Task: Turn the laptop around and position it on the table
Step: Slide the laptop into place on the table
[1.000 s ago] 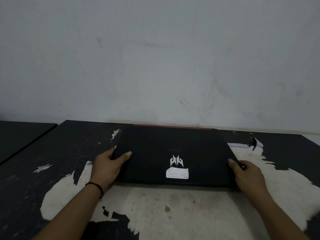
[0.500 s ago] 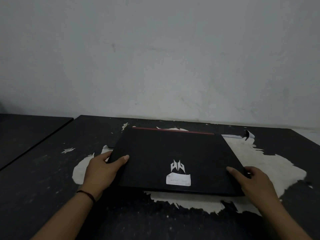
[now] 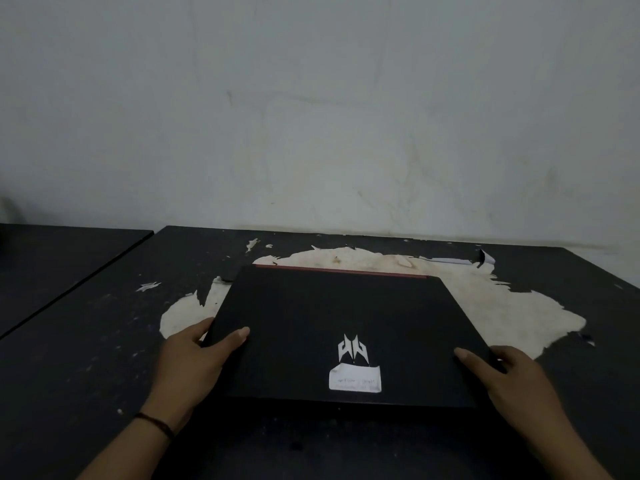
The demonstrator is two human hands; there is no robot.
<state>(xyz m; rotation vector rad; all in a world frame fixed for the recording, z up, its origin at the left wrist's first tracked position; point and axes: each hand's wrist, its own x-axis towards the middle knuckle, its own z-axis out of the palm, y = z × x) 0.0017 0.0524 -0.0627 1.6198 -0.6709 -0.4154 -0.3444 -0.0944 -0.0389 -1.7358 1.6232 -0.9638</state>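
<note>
A closed black laptop (image 3: 332, 317) lies on the dark table (image 3: 86, 341), with a red strip along its far edge and a silver logo and white sticker near its front edge. My left hand (image 3: 194, 362) grips the laptop's left side, thumb on the lid and fingers under the edge. On the right side, my right hand (image 3: 502, 379) holds the laptop the same way, thumb on top. The laptop's near edge looks slightly raised off the table.
The table's black surface is peeled away in a large pale patch (image 3: 502, 306) behind and beside the laptop. A second dark table (image 3: 52, 265) stands to the left across a narrow gap. A white wall (image 3: 311, 116) closes the back. A torn flap (image 3: 481, 259) curls up far right.
The laptop has come toward me, away from the wall, with both hands still on its sides. More of the pale patch shows behind it.
</note>
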